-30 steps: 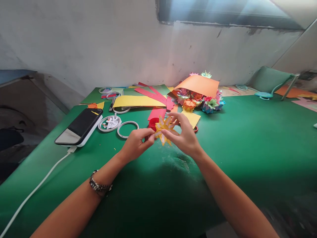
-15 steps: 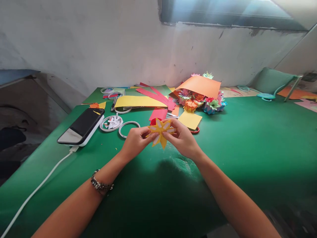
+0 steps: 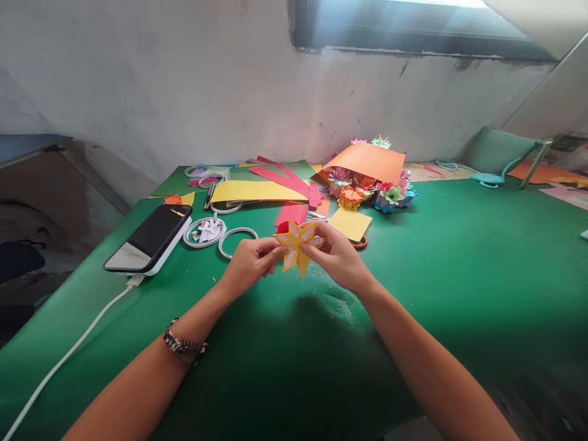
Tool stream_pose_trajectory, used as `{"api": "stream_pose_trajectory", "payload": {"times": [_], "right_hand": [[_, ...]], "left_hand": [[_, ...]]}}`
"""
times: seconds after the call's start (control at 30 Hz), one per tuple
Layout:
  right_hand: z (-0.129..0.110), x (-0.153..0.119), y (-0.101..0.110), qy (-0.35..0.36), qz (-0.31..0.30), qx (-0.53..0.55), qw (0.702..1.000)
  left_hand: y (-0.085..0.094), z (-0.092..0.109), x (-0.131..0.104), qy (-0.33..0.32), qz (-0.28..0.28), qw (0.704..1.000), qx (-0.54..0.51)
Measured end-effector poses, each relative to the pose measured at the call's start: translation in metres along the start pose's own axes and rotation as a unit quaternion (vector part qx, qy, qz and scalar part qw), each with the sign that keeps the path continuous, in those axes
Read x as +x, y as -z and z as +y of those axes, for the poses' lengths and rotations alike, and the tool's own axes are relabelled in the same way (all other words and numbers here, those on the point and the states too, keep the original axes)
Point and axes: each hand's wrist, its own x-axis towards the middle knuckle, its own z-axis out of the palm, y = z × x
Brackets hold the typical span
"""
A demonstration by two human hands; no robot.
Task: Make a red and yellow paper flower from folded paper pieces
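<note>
Between my two hands, above the green table [image 3: 275, 343], is a yellow paper flower [image 3: 301, 263] with pointed petals and white patches on them. My left hand [image 3: 250, 260] pinches a petal at its left side with thumb and fingers. My right hand [image 3: 337, 254] grips it from the right, thumb on the front near the centre and fingers behind. Just beyond the flower a round red thing [image 3: 283, 227] shows in part. Behind my right hand lies a square of yellow paper [image 3: 351, 223], partly over red-handled scissors [image 3: 362, 243].
A phone on a white power bank [image 3: 149, 239] with a cable [image 3: 73, 352] lies left. Nearby are a ring of paper scraps [image 3: 205, 231] and a tape ring [image 3: 223, 244]. Paper strips [image 3: 260, 191] and several paper flowers [image 3: 351, 196] under an orange sheet [image 3: 367, 160] lie at the back.
My left thumb and fingers have slid left, from near the flower's centre out to its left petal. My right hand keeps its grip. The view has shifted slightly.
</note>
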Motion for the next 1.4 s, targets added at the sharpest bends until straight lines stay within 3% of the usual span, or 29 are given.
{"api": "stream_pose_trajectory", "payload": {"times": [0.13,0.23,0.33,0.43,0.53,0.6,0.7,0.83,0.97,1.27,1.4], "right_hand": [[-0.003,0.004,0.007,-0.081,-0.019,0.051,0.995],[0.002,0.008,0.01,-0.146,-0.032,0.001,0.989],[0.013,0.013,0.013,-0.158,-0.005,-0.095,0.983],[0.022,0.018,0.017,-0.08,0.102,-0.165,0.978],[0.023,0.018,0.017,0.01,0.181,-0.137,0.974],[0.018,0.014,0.012,0.078,0.194,-0.099,0.973],[0.005,0.004,-0.001,0.188,0.143,-0.089,0.968],[-0.006,-0.005,-0.016,0.297,0.102,-0.168,0.934],[-0.01,-0.008,-0.021,0.332,0.143,-0.191,0.913],[-0.011,-0.014,-0.024,0.346,0.198,-0.176,0.9],[-0.009,-0.013,-0.022,0.358,0.187,-0.177,0.897]], "left_hand": [[0.019,-0.002,0.001,0.0,0.052,0.998,0.045],[0.042,-0.012,0.0,0.056,0.082,0.954,0.284],[0.061,-0.027,0.0,0.078,-0.032,0.919,0.386],[0.068,-0.035,0.001,0.101,-0.114,0.913,0.378],[0.062,-0.03,0.002,0.086,-0.108,0.928,0.346],[0.051,-0.02,0.002,0.04,-0.037,0.957,0.284],[0.027,-0.003,0.0,-0.069,0.079,0.984,0.144],[0.002,0.011,-0.006,-0.149,0.092,0.984,0.014],[-0.005,0.01,-0.01,-0.148,0.102,0.984,-0.02],[-0.009,0.011,-0.013,-0.139,0.077,0.982,-0.103],[-0.012,0.011,-0.013,-0.124,0.085,0.981,-0.12]]}}
